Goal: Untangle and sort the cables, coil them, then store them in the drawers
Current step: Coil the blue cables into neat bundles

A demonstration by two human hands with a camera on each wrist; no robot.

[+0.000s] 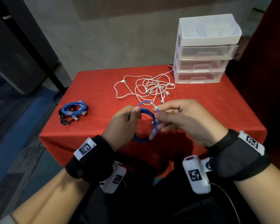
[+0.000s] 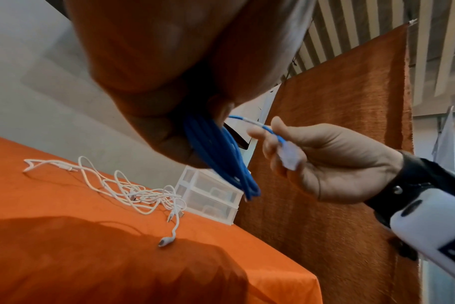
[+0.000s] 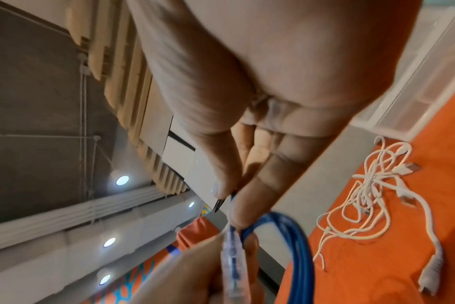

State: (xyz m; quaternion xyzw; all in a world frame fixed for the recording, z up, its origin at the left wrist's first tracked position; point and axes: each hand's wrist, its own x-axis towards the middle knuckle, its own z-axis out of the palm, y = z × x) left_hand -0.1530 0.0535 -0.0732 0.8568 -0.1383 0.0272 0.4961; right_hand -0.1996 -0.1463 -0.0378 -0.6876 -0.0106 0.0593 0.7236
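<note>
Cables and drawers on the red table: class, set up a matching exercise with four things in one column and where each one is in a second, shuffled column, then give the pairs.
Things
1. blue cable coil
2. white cables
3. finished blue and black coils
4. drawer unit

Places
A. far right corner of the table
B. tangled in the middle of the table
C. left edge of the table
D. held above the table by the left hand and right hand

Pairs: 1-D, 2-B, 3-C, 4-A

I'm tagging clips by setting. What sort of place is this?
Probably an indoor room staged for recording: a small table under a red cloth, a white plastic drawer unit on it, plain grey wall behind.
</note>
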